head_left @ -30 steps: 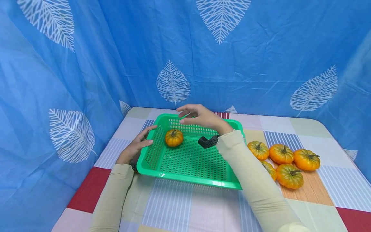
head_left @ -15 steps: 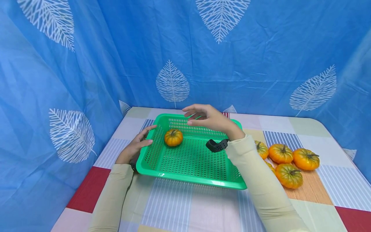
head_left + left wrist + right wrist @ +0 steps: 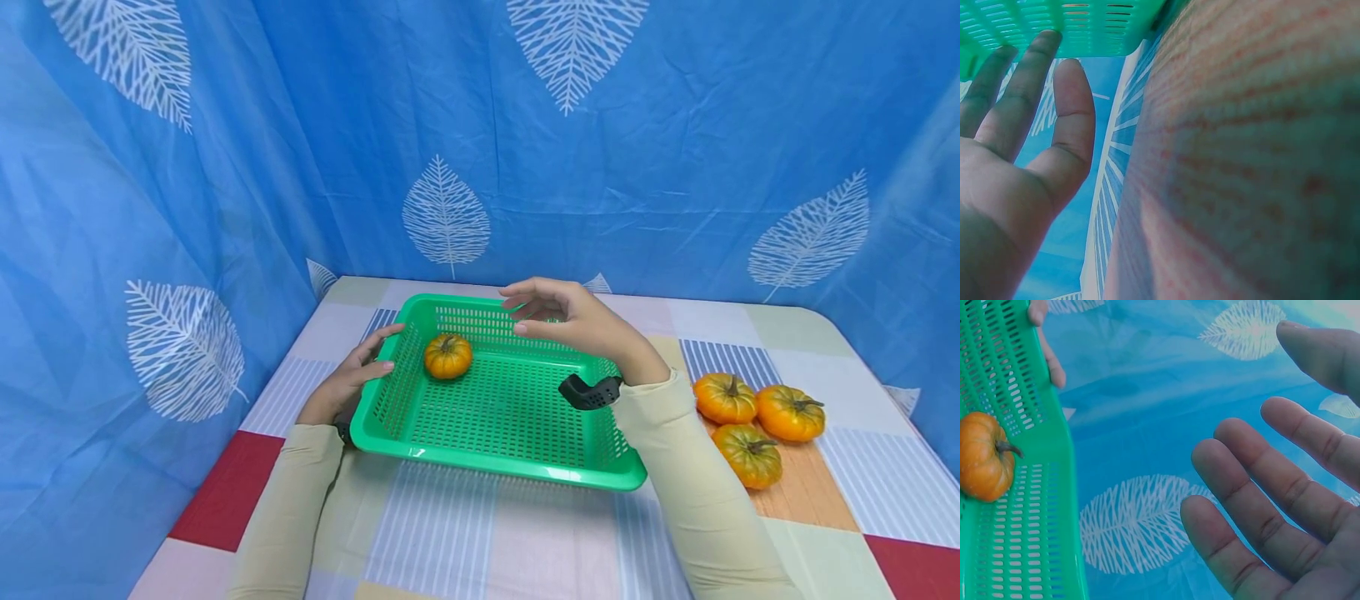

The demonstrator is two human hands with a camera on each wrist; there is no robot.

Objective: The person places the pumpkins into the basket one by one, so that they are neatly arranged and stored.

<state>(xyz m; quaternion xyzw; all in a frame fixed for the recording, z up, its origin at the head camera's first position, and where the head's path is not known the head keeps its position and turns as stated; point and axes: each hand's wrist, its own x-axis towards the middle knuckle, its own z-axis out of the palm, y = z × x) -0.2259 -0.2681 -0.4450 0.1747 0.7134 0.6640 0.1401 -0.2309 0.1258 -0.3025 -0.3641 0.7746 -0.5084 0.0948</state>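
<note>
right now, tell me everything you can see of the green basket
The green basket is a rectangular, open-topped tray that looks like plastic, with slotted walls and floor, rounded corners and a smooth, shiny rim. It sits upright on the patchwork cloth. One orange pumpkin rests inside, toward its far left corner. The left hand is at its left rim, contact hard to confirm; the right hand is above, apart from it. The right arm hides part of its right end.

Four visible pumpkins (image 3: 447,357), one basket (image 3: 495,468)
</note>
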